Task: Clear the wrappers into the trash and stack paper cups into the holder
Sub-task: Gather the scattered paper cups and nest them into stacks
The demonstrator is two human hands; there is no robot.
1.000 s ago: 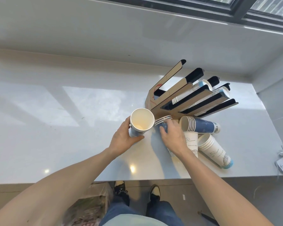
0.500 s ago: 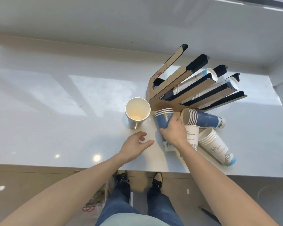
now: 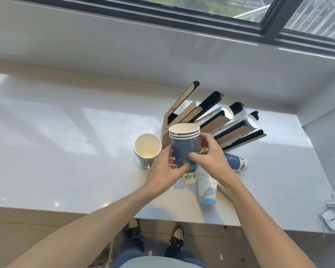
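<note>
A nested stack of blue paper cups [image 3: 184, 149] is held upright above the counter, rims up. My left hand [image 3: 164, 171] grips its lower left side and my right hand [image 3: 211, 155] wraps its right side. Just behind stands the cardboard cup holder [image 3: 184, 111] with slanted black-edged slots; two slots hold sleeves of cups [image 3: 225, 113]. A single cup [image 3: 147, 148] stands upright to the left, apart from my hands. More cups lie on their sides: a white one [image 3: 207, 187] and a blue one [image 3: 235, 163], partly hidden by my right wrist.
The white counter [image 3: 66, 151] runs left, its front edge near my body. A wall and window sill rise behind the holder. A white device with a cable [image 3: 334, 219] sits at the counter's right front corner. My shoes and the floor show below.
My right hand lifted the blue cup stack upright off the counter. My left hand let go of the single cup, moved right and took hold of the stack.
</note>
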